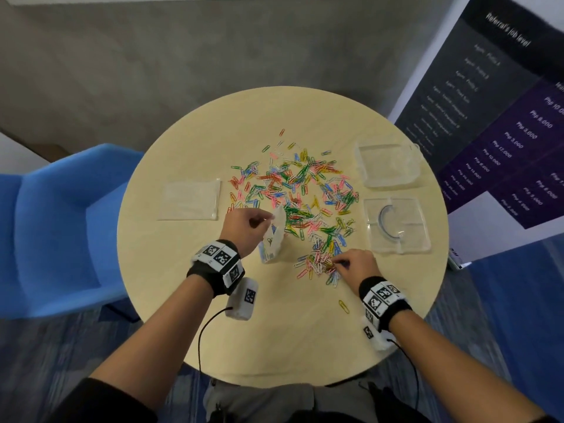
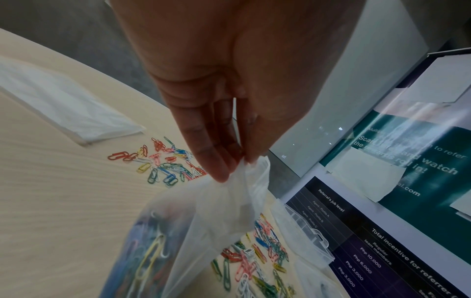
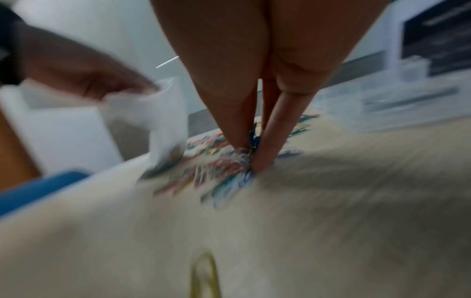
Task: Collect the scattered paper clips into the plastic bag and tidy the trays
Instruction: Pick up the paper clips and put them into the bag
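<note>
Coloured paper clips [image 1: 293, 190] lie scattered over the middle of the round table [image 1: 171, 270]. My left hand [image 1: 247, 227] pinches the top edge of a small clear plastic bag [image 1: 273, 239] that stands on the table with some clips inside [image 2: 147, 258]. My right hand [image 1: 354, 265] is down on a small heap of clips [image 1: 317, 264] at the near right, fingertips [image 3: 262, 161] pinching into it; the right wrist view is blurred. A lone yellow clip [image 1: 344, 306] lies nearer me.
Two clear plastic trays stand at the right, one farther [image 1: 387, 164] and one nearer [image 1: 396, 224] holding a curved dark piece. A flat stack of plastic bags [image 1: 190, 196] lies at the left. A blue chair [image 1: 58, 227] stands left, a printed banner [image 1: 500, 117] right.
</note>
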Demonstrator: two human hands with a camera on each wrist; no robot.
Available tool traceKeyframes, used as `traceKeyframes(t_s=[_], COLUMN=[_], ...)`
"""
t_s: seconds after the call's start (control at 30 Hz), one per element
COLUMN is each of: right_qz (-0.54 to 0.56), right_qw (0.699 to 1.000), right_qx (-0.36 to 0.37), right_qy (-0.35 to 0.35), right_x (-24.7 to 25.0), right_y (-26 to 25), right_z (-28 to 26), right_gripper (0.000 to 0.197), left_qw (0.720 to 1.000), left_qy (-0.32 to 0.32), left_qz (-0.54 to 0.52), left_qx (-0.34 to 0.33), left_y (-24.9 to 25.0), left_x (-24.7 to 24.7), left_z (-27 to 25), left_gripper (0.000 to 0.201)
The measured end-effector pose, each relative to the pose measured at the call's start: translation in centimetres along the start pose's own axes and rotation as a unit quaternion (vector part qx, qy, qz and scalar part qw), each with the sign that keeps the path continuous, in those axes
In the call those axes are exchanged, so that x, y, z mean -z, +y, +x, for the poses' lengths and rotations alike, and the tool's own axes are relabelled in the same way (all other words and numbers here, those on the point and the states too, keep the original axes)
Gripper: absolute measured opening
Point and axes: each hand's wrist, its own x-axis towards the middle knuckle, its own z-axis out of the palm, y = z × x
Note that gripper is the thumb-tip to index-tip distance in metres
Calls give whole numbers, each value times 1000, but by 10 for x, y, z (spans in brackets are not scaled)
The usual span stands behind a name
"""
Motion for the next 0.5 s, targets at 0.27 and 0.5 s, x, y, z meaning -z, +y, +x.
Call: traceKeyframes(t_s=[0.27,0.5], right_qz=[542,480], right_qw=[828,868], right_qx=[-118,-99], right_qy=[-80,-80], right_x=[47,23], right_y=[-42,-105], right_z=[9,18], right_gripper=[17,17], left_qw=[999,999], left_qy=[-20,-9], left_qz=[-38,-36], left_qx=[14,-8], left_y=[14,23], left_x=[-14,-26], left_z=[-7,-15], left_gripper=[14,18])
